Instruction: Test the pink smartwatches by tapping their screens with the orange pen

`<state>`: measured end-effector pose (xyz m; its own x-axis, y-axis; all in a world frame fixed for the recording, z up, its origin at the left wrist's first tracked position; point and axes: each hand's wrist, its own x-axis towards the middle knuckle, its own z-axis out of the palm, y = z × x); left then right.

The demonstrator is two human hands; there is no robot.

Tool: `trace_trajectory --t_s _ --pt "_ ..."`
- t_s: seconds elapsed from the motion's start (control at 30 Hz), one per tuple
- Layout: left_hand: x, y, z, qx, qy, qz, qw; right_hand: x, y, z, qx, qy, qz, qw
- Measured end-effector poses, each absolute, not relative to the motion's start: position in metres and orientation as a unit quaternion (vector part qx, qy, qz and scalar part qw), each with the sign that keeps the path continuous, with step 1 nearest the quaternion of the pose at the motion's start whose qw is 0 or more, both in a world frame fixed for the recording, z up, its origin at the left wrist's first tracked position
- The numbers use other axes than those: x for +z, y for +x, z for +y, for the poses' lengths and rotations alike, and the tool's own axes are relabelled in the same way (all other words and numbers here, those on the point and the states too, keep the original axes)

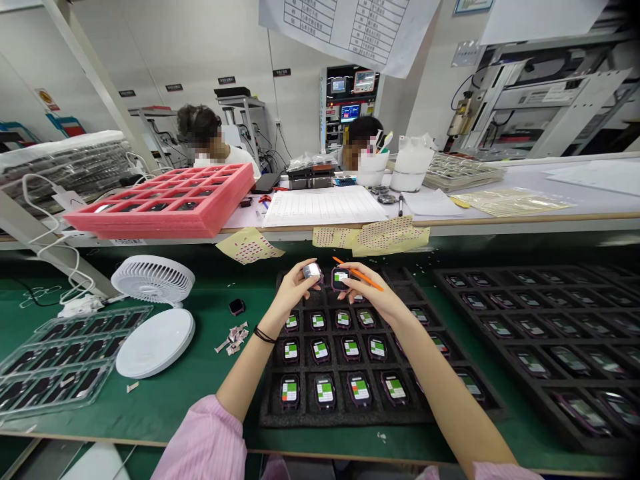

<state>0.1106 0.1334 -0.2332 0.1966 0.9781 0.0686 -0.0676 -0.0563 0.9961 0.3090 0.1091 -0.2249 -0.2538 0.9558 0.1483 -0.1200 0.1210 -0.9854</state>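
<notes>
Working over green worktop: black foam tray at 6 o'clock, holding rows of watches. Left hand grip closed on silver watch body; right hand grip closed on orange pen, fingertips touching dark watch at tray's 12 o'clock.

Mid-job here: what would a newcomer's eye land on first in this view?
The two hands at centre: the left hand holds a small silver device, and the right hand holds a dark smartwatch and a slim orange stick. Beneath them, a black foam tray holds rows of watches with green-marked screens. On the far bench to the left, a bright pink foam tray stands out.
</notes>
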Motion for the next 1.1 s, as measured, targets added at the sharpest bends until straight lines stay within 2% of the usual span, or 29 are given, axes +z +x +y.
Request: trace_trajectory --t_s 0.43,0.77,1.1 --pt "-0.230 0.111 0.128 0.482 0.592 0.393 0.512 -0.227 0.309 0.111 0.530 -0.378 -0.556 0.517" --pt "-0.223 0.113 0.119 0.465 0.608 0.376 0.522 -0.225 0.312 0.108 0.551 -0.336 -0.590 0.484" --pt "-0.224 0.112 0.120 0.469 0.614 0.395 0.497 -0.224 0.308 0.109 0.517 -0.399 -0.567 0.501"
